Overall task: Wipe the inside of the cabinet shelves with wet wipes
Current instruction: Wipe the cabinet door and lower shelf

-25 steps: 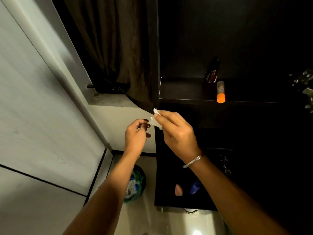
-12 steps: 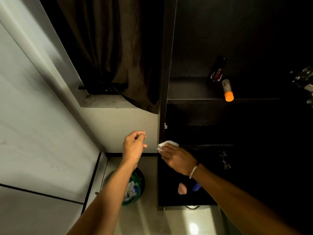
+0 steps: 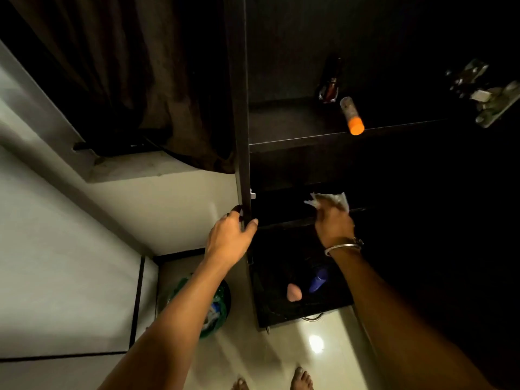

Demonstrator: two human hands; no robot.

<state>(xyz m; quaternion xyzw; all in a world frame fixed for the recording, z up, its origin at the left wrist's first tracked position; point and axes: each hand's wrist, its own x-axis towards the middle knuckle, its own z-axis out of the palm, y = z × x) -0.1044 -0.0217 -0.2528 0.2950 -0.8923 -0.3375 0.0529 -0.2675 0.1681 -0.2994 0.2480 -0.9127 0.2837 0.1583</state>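
While wiping on middle shelf, main risk judged to be poor visibility: dark wooden cabinet (image 3: 281, 122) interior nearly black, so missed patches likely and shelf edges hard to judge. Crumpled white wet wipe (image 3: 327, 199) pinched under fingers of right hand (image 3: 333, 225), pressed at front edge of dark middle shelf (image 3: 284, 222); wipe bunched small, so contact area poor and slipping out of grip possible. Left hand (image 3: 229, 237) curled round cabinet's vertical side panel (image 3: 242, 136), thumb on front edge, bracing. Silver bangle (image 3: 342, 246) on right wrist could knock shelf edge. On upper shelf, orange-capped clear tube (image 3: 351, 115) lying at very lip, dark red bottle (image 3: 329, 88) just behind; could roll off if shelf jarred. Lower shelf holds pink rounded object (image 3: 294, 292) and blue bottle (image 3: 318, 281), needing shifting before wiping there. Metal hinge (image 3: 489, 94) at upper right. Green bin (image 3: 216, 308) on floor beside cabinet; bare toes (image 3: 302, 380) below. Brown curtain (image 3: 140, 66) left of cabinet.
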